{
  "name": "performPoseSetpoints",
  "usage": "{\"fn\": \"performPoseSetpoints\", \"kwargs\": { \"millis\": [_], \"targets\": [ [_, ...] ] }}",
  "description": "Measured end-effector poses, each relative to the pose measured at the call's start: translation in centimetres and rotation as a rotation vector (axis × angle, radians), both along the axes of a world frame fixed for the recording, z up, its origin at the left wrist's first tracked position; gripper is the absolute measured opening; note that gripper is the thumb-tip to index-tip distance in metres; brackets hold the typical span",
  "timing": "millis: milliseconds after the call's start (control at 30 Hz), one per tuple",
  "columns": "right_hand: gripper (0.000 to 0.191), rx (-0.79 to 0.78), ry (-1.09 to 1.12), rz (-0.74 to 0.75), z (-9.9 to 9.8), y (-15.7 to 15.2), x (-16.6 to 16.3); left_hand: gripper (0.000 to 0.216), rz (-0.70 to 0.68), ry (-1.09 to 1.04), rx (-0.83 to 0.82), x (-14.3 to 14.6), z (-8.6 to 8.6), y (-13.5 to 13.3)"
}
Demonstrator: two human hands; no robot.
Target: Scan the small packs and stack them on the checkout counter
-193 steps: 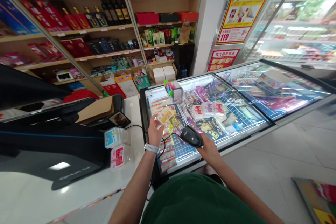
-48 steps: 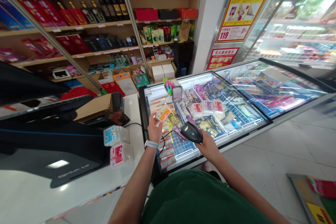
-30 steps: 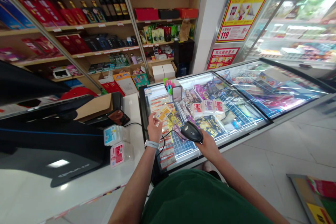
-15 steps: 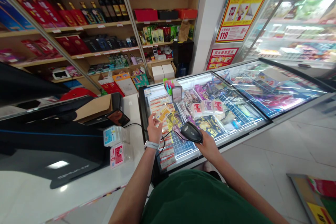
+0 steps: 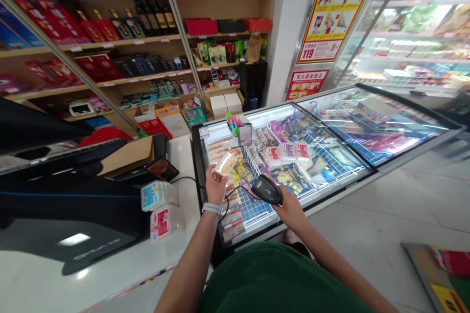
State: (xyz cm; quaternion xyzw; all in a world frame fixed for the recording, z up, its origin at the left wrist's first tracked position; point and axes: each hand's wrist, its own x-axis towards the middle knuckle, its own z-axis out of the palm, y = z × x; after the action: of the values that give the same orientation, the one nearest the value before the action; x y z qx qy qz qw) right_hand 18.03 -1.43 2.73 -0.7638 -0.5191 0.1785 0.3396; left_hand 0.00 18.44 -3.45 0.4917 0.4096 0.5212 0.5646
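Note:
My left hand [image 5: 216,183], with a pale watch strap [image 5: 212,208] at the wrist, pinches a clear plastic box [image 5: 225,163] above the freezer's glass top. What is inside the box is too bright to make out. In my right hand [image 5: 290,205] is a black barcode scanner [image 5: 267,189], its nose pointing left toward the box, a short gap away. From the scanner a black cable [image 5: 235,190] loops past my left wrist. Three similar plastic boxes [image 5: 287,152] with red and purple labels stand farther right on the glass.
Left of the freezer [image 5: 200,171], a white counter [image 5: 183,156] bears a blue-labelled box [image 5: 154,195], a red-labelled box [image 5: 163,222], an open cardboard box [image 5: 128,156] and a dark checkout machine [image 5: 73,205]. Stocked shelves [image 5: 125,39] line the back. A floor display [image 5: 440,274] stands lower right.
My left hand has turned the plastic box so that it now tips up and shows clear above the fingers. The scanner stays almost in place. The view has shifted slightly.

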Motion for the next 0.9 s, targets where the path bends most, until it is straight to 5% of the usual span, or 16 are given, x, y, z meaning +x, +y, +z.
{"fn": "performPoseSetpoints", "kwargs": {
  "millis": [367,633,900],
  "targets": [
    [0.028,0.027,-0.003,-0.021,-0.3,-0.5,0.0,0.073,0.04,-0.168,-0.272,0.7,-0.2,-0.6],
    [0.028,-0.005,0.009,-0.016,-0.3,-0.7,-0.2,0.045,0.09,-0.268,-0.457,1.2,0.8,-1.0],
    [0.029,-0.001,0.019,-0.026,0.1,-1.2,-0.2,0.026,0.068,-0.182,-0.59,1.9,-0.5,-1.1]
  ]
}}
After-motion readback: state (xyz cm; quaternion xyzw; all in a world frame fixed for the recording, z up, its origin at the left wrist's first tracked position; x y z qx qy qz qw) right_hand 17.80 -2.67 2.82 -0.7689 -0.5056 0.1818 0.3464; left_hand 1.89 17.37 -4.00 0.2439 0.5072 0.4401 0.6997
